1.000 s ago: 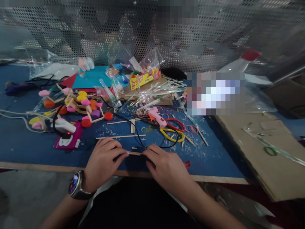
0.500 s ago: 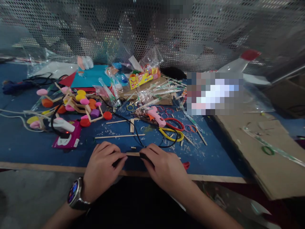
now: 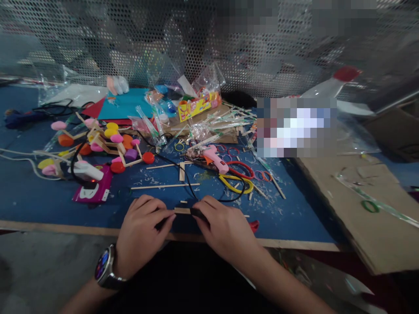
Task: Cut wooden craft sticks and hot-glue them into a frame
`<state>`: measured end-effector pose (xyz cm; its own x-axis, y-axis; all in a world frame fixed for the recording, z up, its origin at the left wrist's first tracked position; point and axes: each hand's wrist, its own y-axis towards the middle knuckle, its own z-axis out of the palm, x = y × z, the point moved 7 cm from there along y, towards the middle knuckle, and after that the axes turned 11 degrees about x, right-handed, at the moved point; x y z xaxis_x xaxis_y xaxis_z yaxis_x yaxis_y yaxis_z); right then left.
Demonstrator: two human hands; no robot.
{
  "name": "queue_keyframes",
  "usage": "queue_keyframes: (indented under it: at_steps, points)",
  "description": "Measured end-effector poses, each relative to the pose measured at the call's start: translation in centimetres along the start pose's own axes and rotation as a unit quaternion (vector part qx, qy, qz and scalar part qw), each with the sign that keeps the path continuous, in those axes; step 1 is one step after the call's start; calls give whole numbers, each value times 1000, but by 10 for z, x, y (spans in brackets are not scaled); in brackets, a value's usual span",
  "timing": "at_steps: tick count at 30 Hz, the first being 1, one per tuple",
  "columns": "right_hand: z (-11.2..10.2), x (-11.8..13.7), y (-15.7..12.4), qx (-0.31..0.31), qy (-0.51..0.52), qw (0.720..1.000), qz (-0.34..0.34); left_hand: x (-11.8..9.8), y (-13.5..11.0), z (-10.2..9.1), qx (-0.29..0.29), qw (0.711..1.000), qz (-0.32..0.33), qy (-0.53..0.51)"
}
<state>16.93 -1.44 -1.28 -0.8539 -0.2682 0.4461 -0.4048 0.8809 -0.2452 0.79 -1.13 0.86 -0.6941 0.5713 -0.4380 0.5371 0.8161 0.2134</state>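
Note:
Near the front edge of the blue table [image 3: 39, 200], both of my hands pinch a short wooden stick [image 3: 182, 211] that lies level between them. My left hand [image 3: 141, 230], with a watch on its wrist, grips the stick's left end with curled fingers. My right hand [image 3: 222, 226] grips the right end, where a dark piece sits against its fingertips. A black cable [image 3: 188, 183] runs from just behind the stick towards a pink glue gun [image 3: 214, 159].
Loose sticks [image 3: 163, 186], yellow and red-handled scissors [image 3: 238, 176], a stick frame with coloured caps [image 3: 111, 146], a pink card [image 3: 93, 192], plastic bags and coloured paper crowd the table. Brown cardboard [image 3: 360, 205] lies at right. Perforated metal sheet [image 3: 196, 39] closes the back.
My hands have drawn closer together along the stick, so less of it shows between them. The rest of the table looks the same.

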Motion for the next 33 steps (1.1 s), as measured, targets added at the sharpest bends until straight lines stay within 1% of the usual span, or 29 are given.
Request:
queue_keyframes:
  at_steps: [8, 18, 29, 33]
  points:
    - [-1, 1, 3, 15, 2, 1000, 10, -1, 1, 0, -6, 1000, -3, -1]
    - [-1, 2, 4, -6, 11, 1000, 0, 1, 2, 0, -13, 1000, -18, -4]
    - [-1, 2, 3, -1, 2, 1000, 0, 3, 3, 1, -17, 999, -31, -12]
    - [-1, 2, 3, 8, 4, 1000, 9, 2, 5, 1, -7, 999, -31, -12]
